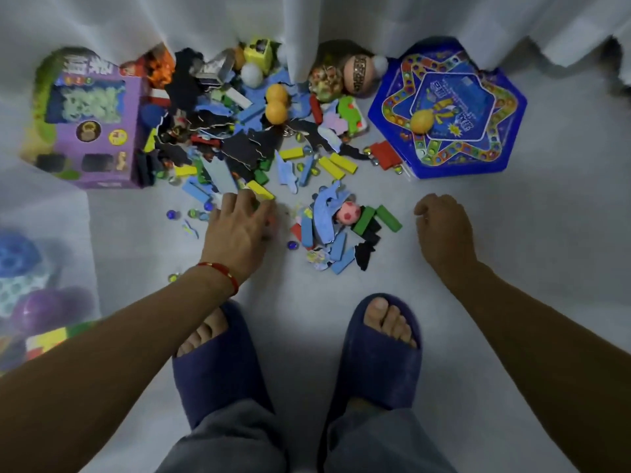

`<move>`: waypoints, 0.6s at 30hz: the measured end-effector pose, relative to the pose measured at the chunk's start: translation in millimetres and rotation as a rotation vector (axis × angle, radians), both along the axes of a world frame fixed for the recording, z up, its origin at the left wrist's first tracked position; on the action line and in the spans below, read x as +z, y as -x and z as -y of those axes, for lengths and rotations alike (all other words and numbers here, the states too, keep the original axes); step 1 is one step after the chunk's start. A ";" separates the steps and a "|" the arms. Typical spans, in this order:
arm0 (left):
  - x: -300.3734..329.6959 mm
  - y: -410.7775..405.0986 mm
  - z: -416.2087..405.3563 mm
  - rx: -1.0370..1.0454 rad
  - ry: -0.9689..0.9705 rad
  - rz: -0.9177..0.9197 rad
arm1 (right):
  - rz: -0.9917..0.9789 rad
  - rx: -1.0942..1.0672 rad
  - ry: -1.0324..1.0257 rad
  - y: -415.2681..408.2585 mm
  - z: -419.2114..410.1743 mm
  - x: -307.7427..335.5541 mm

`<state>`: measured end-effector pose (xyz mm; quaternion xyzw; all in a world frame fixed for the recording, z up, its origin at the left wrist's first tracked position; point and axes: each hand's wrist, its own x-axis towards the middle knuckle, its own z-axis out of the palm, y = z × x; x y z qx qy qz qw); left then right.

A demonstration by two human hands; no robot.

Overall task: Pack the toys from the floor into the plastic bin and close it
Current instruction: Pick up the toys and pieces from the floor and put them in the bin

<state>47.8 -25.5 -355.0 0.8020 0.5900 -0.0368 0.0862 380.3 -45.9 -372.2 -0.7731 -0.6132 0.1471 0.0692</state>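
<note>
A heap of toys (239, 131) lies on the pale floor in front of me: coloured wooden blocks, foam puzzle pieces, marbles and two orange balls (276, 104). A smaller pile (338, 227) with a pink spotted ball sits nearer my feet. My left hand (239, 230) is down at the near edge of the heap, fingers curled over small blocks beside a yellow block (261, 192). My right hand (444, 230) hovers right of the smaller pile, loosely curled and holding nothing. The translucent plastic bin (90, 240) stands at the left edge with balls and blocks showing through its wall.
A purple toy box (99, 131) lies at the left of the heap, and a blue hexagonal game board (450, 107) with a yellow ball on it lies at the right. White curtains (300, 35) hang behind. My feet in blue slippers (379, 353) stand close below.
</note>
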 end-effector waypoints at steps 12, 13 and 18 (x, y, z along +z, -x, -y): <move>16.7 -24.1 4.9 0.167 0.023 0.367 | -0.293 0.137 0.137 82.8 -21.5 33.3; 18.6 -31.8 3.0 0.182 0.050 0.414 | -0.207 0.179 0.174 91.1 -24.8 29.6; 13.5 -59.3 -6.6 0.236 0.250 0.446 | 0.075 0.302 0.220 117.9 -32.4 16.5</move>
